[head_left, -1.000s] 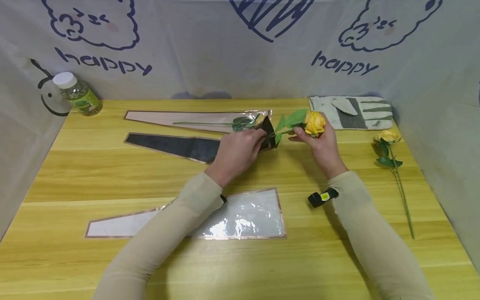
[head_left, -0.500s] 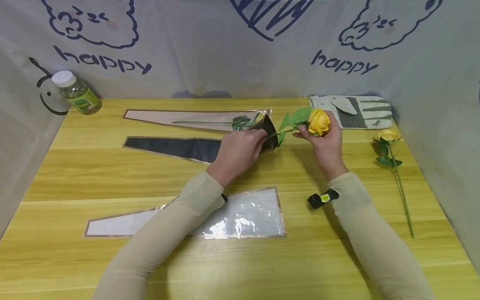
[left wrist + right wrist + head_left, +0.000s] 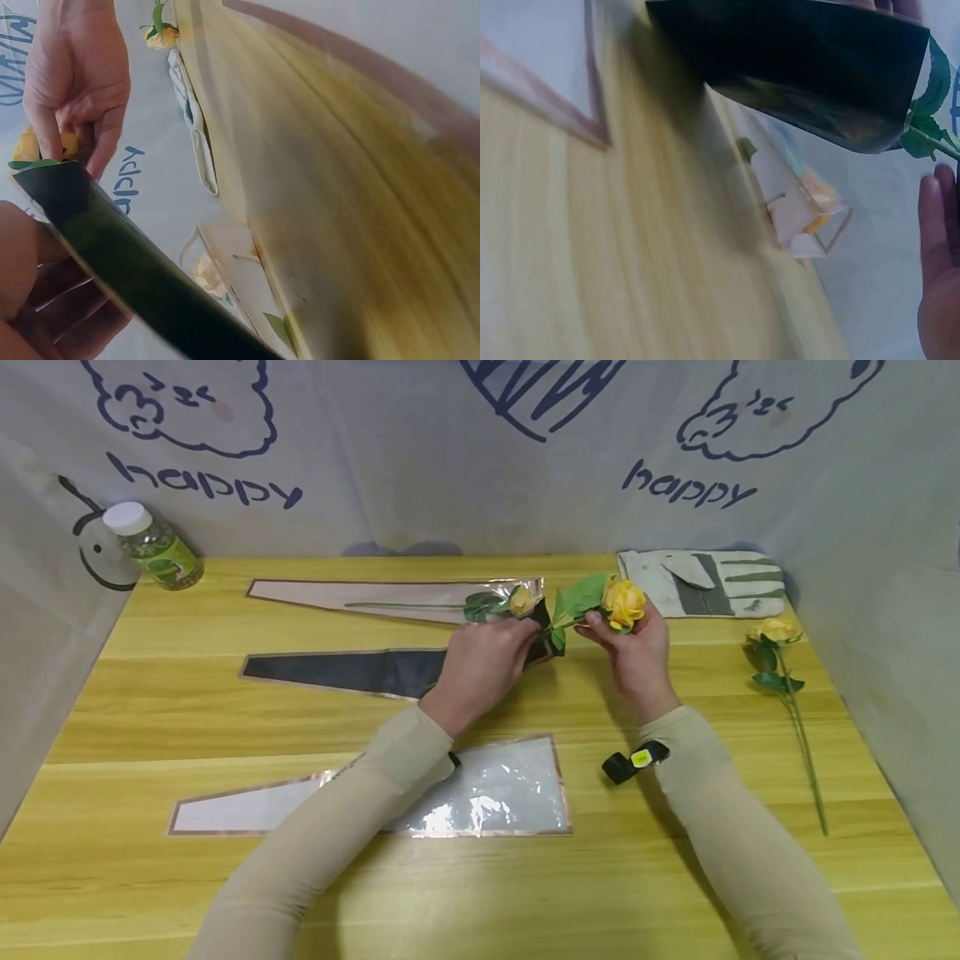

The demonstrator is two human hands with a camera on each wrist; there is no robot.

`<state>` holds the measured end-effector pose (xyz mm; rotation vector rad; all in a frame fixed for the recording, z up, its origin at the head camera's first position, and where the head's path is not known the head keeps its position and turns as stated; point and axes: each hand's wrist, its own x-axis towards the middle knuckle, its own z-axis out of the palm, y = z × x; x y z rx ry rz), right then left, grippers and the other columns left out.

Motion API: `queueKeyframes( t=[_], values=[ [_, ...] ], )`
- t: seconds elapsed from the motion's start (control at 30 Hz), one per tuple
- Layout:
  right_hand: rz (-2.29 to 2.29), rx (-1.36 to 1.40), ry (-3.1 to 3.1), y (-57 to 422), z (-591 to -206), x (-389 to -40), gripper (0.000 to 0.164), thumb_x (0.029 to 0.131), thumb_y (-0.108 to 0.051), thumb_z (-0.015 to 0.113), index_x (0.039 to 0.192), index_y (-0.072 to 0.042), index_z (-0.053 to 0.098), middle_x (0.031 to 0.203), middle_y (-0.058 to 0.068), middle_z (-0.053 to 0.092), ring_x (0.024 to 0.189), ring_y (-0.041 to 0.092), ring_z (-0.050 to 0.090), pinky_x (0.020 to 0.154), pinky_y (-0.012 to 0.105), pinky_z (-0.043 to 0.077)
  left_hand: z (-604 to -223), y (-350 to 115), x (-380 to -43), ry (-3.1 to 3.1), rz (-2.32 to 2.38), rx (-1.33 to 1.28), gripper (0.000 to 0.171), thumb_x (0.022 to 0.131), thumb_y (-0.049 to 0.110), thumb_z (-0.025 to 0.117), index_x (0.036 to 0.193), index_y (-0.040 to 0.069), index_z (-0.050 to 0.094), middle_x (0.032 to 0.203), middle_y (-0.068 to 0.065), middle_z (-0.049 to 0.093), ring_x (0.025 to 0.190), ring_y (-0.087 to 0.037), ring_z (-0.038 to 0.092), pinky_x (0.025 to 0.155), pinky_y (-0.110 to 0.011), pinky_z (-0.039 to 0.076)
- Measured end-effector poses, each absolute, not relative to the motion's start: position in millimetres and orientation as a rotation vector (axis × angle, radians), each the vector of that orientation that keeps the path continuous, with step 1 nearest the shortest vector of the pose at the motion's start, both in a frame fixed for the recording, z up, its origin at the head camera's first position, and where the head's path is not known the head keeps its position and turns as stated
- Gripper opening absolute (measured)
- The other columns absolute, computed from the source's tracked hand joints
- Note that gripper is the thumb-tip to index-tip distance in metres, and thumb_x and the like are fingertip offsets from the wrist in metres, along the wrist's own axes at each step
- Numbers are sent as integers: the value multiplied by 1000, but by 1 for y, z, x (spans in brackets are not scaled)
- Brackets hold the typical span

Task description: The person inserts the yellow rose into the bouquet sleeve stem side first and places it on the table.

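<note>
My left hand (image 3: 486, 662) grips a tapered black flower sleeve (image 3: 341, 671) near its wide mouth. Just right of that mouth, my right hand (image 3: 637, 658) pinches a yellow rose (image 3: 624, 603) beneath its bloom. The rose's lower stem runs into the sleeve and is hidden there, while its green leaves (image 3: 583, 595) stay outside. From the left wrist, the black sleeve (image 3: 142, 259) slants across the view with the right hand (image 3: 79, 82) beyond it. In the right wrist view the sleeve (image 3: 802, 71) is seen from its side, with the stem at its mouth.
A pink sleeve (image 3: 315, 594) with another yellow rose (image 3: 521, 602) lies behind the hands. A clear-fronted white sleeve (image 3: 510, 789) lies nearer, partly under the left forearm. A loose rose (image 3: 798, 718) and a work glove (image 3: 705, 585) lie right. A jar (image 3: 159, 547) stands back left.
The black sleeve's narrow end has swung nearer the front, and its mouth looks flatter than half a second ago. My right hand shifted slightly right with the rose, then back left.
</note>
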<state>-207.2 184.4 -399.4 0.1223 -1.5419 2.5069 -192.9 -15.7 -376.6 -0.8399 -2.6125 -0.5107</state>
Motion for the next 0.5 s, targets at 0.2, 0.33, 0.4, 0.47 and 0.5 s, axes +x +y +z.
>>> queueKeyframes(
  t=[0.2,0.33,0.4,0.47,0.5],
  values=[
    [2563,107,-1465,183,-397,-207,43,88,12,65,126,-3,51,117,17,54,95,27,65,78,39,57,-377,-12,-192,-2567,-540,-826,15,98,16,61,106,12,73,94,-3,74,70,-21,68,52,-38,52],
    [2628,64,-1484,180,-398,-206,43,87,16,64,124,-1,51,114,17,57,92,27,67,78,36,57,-378,-11,-193,-2532,-555,-812,15,98,14,61,106,11,73,95,-3,74,70,-22,69,51,-38,52],
    [2615,66,-1514,180,-398,-206,43,86,16,65,123,0,52,111,17,59,89,26,68,78,35,56,-379,-11,-192,-2532,-547,-809,15,98,13,61,105,11,73,93,-3,74,69,-22,68,51,-38,51],
    [2588,76,-1530,181,-397,-207,42,84,16,67,121,1,53,108,17,61,88,26,68,79,36,56,-380,-12,-192,-2542,-536,-809,14,98,12,60,104,11,73,92,-3,74,68,-22,68,50,-38,51],
    [2563,88,-1550,181,-397,-207,42,84,16,67,121,1,54,107,17,62,88,26,69,79,36,56,-380,-12,-192,-2548,-528,-809,14,98,12,60,103,11,73,92,-3,74,68,-22,68,50,-38,51]
  ],
)
